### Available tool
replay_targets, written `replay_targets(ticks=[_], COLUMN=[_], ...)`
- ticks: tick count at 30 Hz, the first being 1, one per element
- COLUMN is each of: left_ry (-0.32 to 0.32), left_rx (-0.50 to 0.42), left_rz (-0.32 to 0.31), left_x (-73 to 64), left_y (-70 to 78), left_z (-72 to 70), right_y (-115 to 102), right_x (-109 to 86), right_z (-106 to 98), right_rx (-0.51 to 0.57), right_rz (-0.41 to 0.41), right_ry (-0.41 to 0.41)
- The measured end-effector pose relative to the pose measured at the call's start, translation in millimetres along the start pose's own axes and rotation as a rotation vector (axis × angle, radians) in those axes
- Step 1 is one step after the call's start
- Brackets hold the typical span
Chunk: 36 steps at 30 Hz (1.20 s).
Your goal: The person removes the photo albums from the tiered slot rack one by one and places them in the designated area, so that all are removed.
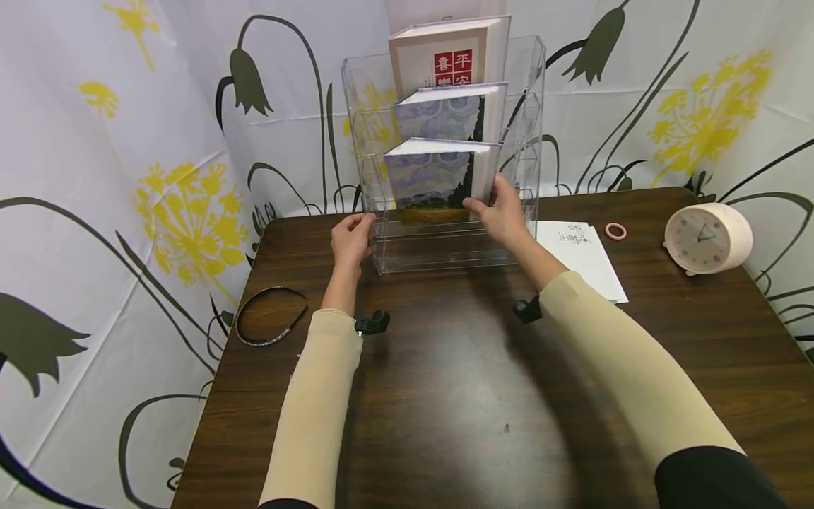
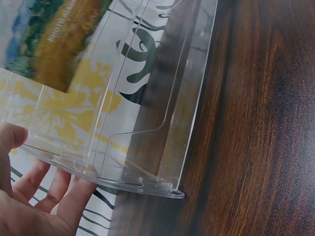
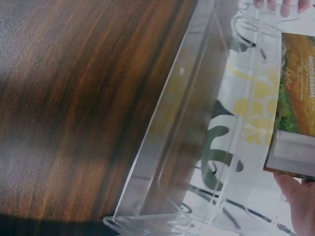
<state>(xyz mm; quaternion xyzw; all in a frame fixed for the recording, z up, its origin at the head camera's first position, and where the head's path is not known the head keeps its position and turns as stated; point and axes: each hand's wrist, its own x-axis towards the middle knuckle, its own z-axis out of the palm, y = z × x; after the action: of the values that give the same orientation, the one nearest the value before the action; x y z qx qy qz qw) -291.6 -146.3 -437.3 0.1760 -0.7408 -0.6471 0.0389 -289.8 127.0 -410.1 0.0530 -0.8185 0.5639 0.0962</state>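
Note:
A clear acrylic tiered rack point(image 1: 439, 256) stands against the curtain at the back of the table. My left hand point(image 1: 351, 242) grips its left side panel, thumb inside and fingers outside in the left wrist view. My right hand point(image 1: 506, 215) holds a photo album point(image 1: 429, 177) with a landscape painting cover by its right edge, at the front of the rack. "PHOTO ALBUM" shows on the cover's lower part in the wrist views. Behind it stand a similar landscape album point(image 1: 445, 116) and, highest, a beige one point(image 1: 413, 60) with a red character block.
White papers point(image 1: 581, 258) lie right of the rack, with a pink ring point(image 1: 615, 231) beside them. A round pale clock point(image 1: 706, 239) stands at the far right of the wooden table point(image 1: 445, 396). A dark headband point(image 1: 270, 318) lies at the left. A floral curtain point(image 1: 191, 127) hangs behind.

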Motion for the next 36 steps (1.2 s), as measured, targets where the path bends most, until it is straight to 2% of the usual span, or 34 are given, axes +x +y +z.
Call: replay_targets(ticks=[14, 21, 27, 36], left_ry=[-0.007, -0.009, -0.005, -0.006], left_rx=[-0.010, -0.016, -0.012, -0.016], left_rz=[0.011, 0.009, 0.004, 0.003], left_x=[-0.6, -0.8, -0.1, 1.4], left_y=[1.5, 1.1, 0.4, 0.6], left_z=[0.4, -1.0, -2.0, -1.8], right_y=[1, 3, 15, 46], right_x=[-23.8, -44.7, -64.2, -103.9], right_z=[-22, -42, -66, -116], right_rx=[0.175, 0.312, 0.363, 0.363], right_rz=[-0.038, 0.001, 0.081, 0.266], right_ry=[0.025, 0.042, -0.003, -0.066])
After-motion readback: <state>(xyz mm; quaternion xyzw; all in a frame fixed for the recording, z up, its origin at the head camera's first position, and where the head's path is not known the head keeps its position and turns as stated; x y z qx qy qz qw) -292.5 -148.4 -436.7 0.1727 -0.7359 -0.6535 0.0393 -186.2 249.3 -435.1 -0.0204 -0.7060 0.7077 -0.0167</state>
